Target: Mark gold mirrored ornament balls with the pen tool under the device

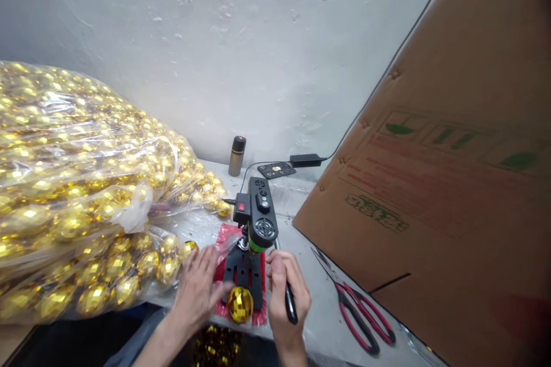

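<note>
A small black bench drill press (262,215) with a green band and a red switch stands on the table in front of me. My right hand (288,292) is wrapped round its lever handle (291,307), on the press's right side. My left hand (196,284) is open at the left of the press base (243,272), fingers spread. Its thumb points toward a gold mirrored ball (240,304) at the front of the base; I cannot tell whether they touch. Another gold ball (190,247) shows partly behind the left fingertips. The drill tip is hard to make out.
A large clear bag (86,183) of gold balls fills the left. Red-handled scissors (355,304) lie at right by a leaning cardboard box (430,172). Behind the press are a spray can (236,156), a phone (276,170) and a power adapter (306,160) with its cable.
</note>
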`<state>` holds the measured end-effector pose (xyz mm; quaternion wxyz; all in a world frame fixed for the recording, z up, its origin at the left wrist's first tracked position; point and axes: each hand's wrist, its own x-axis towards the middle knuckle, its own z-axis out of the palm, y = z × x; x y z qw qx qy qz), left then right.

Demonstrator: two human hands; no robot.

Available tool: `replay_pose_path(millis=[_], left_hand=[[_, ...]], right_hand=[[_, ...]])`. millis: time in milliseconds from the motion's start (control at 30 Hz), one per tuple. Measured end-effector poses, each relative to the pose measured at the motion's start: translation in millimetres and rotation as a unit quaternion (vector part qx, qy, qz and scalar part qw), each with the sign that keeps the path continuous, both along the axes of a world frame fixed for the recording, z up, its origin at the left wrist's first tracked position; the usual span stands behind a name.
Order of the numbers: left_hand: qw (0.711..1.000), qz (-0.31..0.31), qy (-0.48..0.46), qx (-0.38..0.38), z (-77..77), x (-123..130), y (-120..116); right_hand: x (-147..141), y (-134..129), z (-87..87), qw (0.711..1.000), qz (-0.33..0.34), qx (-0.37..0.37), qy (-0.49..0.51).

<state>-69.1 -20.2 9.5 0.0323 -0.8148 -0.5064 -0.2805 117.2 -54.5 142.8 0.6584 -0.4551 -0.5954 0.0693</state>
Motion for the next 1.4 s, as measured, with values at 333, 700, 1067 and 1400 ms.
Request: replay_pose_path(millis=[333,700,1067,1400], left_hand=[[0.942,0.15,0.11,-0.28,70.4,-44.3,26.5],[0.879,0.062,-0.393,-0.264,44.0,5.7,31.4],[0.896,-0.007,-0.369,-0.249,-11.1,50.1,7.2],[0.939,-0.088,-0.232,-0.24,5.9,43.7,12.4]], right_hand=[[1.7,0.8,-9.3,1.0,0.001,0.003,-0.002],[3.8,0.1,20.5,1.0,-0.01,-0.025,-0.014],[6.2,1.3,39.7,0.998,-0.006,-0.048,-0.028],[4.5,-0.8,31.1,0.999,-0.006,-0.039,-0.02]])
